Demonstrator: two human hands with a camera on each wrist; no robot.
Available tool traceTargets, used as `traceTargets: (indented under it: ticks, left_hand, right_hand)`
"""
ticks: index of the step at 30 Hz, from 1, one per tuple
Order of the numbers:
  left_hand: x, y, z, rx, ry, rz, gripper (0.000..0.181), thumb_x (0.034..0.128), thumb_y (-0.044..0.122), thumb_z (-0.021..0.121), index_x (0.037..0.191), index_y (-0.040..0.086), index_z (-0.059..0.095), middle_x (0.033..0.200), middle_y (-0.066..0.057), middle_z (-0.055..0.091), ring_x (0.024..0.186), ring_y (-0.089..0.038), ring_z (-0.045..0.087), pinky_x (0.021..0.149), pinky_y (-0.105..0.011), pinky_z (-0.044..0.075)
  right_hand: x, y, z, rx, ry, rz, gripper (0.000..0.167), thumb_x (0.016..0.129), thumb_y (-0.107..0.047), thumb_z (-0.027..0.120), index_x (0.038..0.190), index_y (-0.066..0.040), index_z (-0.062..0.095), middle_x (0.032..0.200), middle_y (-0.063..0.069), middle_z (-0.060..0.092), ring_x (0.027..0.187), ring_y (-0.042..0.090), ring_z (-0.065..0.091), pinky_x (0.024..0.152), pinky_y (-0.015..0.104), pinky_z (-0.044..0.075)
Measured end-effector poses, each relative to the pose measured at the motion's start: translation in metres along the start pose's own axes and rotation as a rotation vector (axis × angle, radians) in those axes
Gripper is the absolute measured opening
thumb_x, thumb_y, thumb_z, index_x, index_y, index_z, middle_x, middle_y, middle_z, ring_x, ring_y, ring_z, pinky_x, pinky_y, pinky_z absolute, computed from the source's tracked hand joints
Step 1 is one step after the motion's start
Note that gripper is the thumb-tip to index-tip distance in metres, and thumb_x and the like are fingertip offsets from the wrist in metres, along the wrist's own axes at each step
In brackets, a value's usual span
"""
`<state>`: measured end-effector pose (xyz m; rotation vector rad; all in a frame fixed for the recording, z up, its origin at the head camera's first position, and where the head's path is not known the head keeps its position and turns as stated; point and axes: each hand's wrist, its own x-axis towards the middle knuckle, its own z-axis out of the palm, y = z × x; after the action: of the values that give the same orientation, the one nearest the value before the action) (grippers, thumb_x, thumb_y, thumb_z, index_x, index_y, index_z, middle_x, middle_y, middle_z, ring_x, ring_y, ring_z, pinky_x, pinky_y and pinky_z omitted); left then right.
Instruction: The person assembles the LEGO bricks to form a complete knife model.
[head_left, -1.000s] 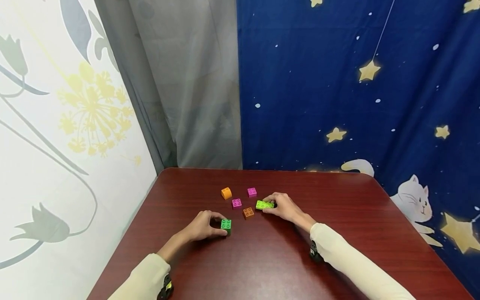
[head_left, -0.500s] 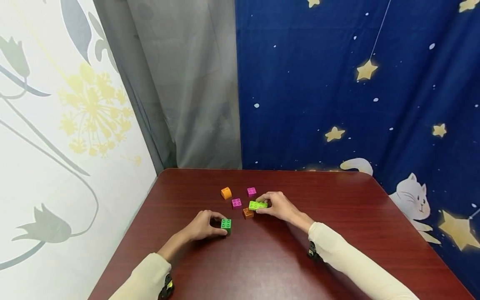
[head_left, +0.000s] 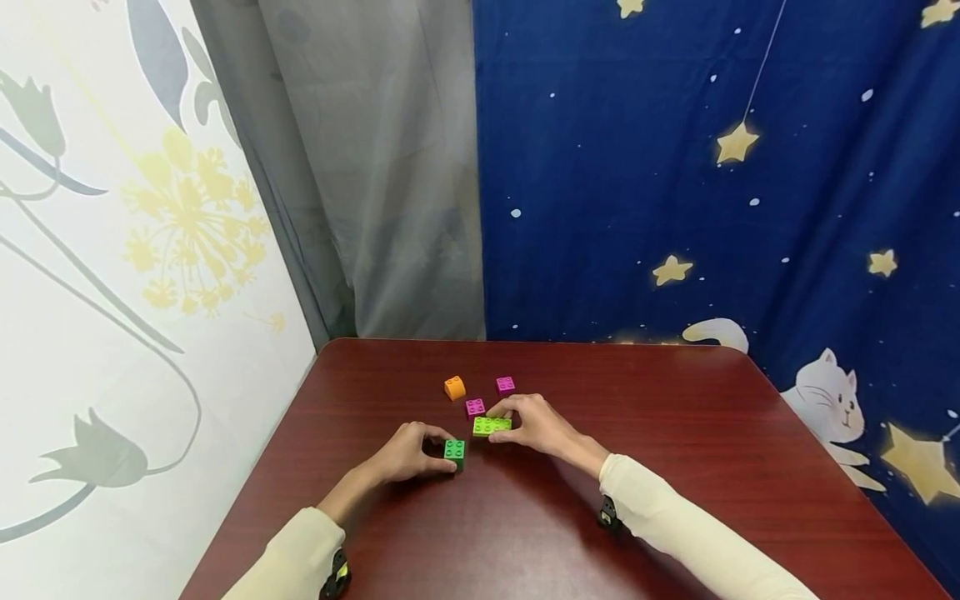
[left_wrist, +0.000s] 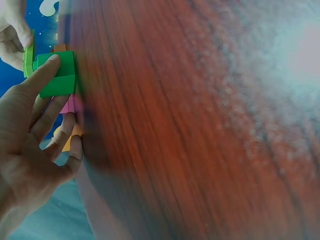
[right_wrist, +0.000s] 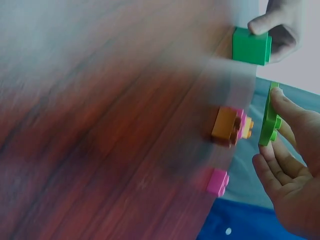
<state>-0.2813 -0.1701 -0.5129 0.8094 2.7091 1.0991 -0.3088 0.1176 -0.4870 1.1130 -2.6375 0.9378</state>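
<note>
My left hand [head_left: 403, 452] pinches a green toy building brick [head_left: 454, 451] between thumb and fingers, its studs facing up. From the right, my right hand [head_left: 536, 423] pinches a long, thin lime-green brick [head_left: 491, 427] by its right part. The right wrist view shows this lime brick [right_wrist: 270, 115] raised off the table, near a brown brick [right_wrist: 223, 125]. In the head view the lime brick hides the brown one. Behind the lime brick lies a magenta brick [head_left: 475, 407].
A second magenta brick [head_left: 506, 385] and an orange brick with a curved side [head_left: 454, 387] lie farther back on the dark red table [head_left: 637, 392]. A white patterned wall [head_left: 172, 350] borders the table's left side, with curtains behind it.
The right hand has lifted the lime-green brick and carried it left and nearer the person, over the brown brick towards the green one. The left hand has stayed in place.
</note>
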Motion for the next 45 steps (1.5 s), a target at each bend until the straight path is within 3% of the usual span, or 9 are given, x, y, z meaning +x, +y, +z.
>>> traceTargets:
  ticks: [7,13,18,29,38,45]
  left_hand:
    - [0.001,0.0,0.001,0.007,-0.012,0.005,0.031,0.0831,0.031,0.09,0.108,0.015,0.079,0.094,0.007,0.074,0.09,-0.017,0.068,0.082,-0.038,0.058]
    - [0.003,0.0,-0.001,0.04,-0.002,0.014,0.038,0.082,0.033,0.091,0.109,0.01,0.078,0.098,0.004,0.074,0.092,-0.017,0.068,0.082,-0.038,0.058]
    - [0.003,0.001,-0.001,0.054,-0.01,0.035,0.031,0.0827,0.03,0.09,0.103,0.012,0.077,0.094,0.004,0.075,0.088,-0.017,0.067,0.079,-0.036,0.056]
    - [0.002,0.002,-0.002,0.067,0.002,0.032,0.03,0.0803,0.03,0.092,0.101,0.015,0.078,0.091,0.011,0.074,0.084,-0.013,0.065,0.074,-0.027,0.054]
    - [0.003,0.003,-0.003,0.088,0.002,0.014,0.027,0.0809,0.03,0.092,0.1,0.02,0.077,0.087,0.015,0.071,0.077,-0.005,0.06,0.07,-0.023,0.051]
    - [0.002,0.003,-0.002,0.087,-0.002,0.016,0.029,0.0798,0.03,0.092,0.102,0.019,0.077,0.088,0.013,0.072,0.078,-0.01,0.062,0.068,-0.022,0.051]
  right_hand:
    - [0.003,-0.014,0.011,0.026,-0.039,-0.018,0.032,0.086,-0.028,0.088,0.113,-0.016,0.078,0.1,-0.005,0.073,0.085,0.02,0.067,0.072,0.025,0.054]
    - [0.009,-0.022,0.018,0.058,-0.04,-0.036,0.032,0.086,-0.029,0.088,0.113,-0.015,0.078,0.101,-0.004,0.074,0.083,0.022,0.068,0.072,0.028,0.056]
    - [0.012,-0.026,0.026,0.053,-0.061,-0.044,0.033,0.087,-0.032,0.087,0.114,-0.016,0.078,0.101,-0.005,0.074,0.084,0.023,0.067,0.07,0.021,0.051]
    - [0.018,-0.035,0.038,0.024,-0.069,-0.059,0.031,0.086,-0.032,0.087,0.112,-0.018,0.079,0.102,-0.008,0.075,0.085,0.003,0.062,0.076,0.019,0.052]
    - [0.02,-0.035,0.04,-0.009,-0.063,-0.077,0.031,0.086,-0.033,0.088,0.112,-0.019,0.08,0.105,-0.008,0.076,0.084,0.001,0.06,0.075,0.017,0.05]
    - [0.019,-0.039,0.041,-0.039,-0.067,-0.08,0.032,0.086,-0.034,0.087,0.113,-0.017,0.08,0.107,-0.005,0.075,0.087,0.004,0.062,0.076,0.017,0.051]
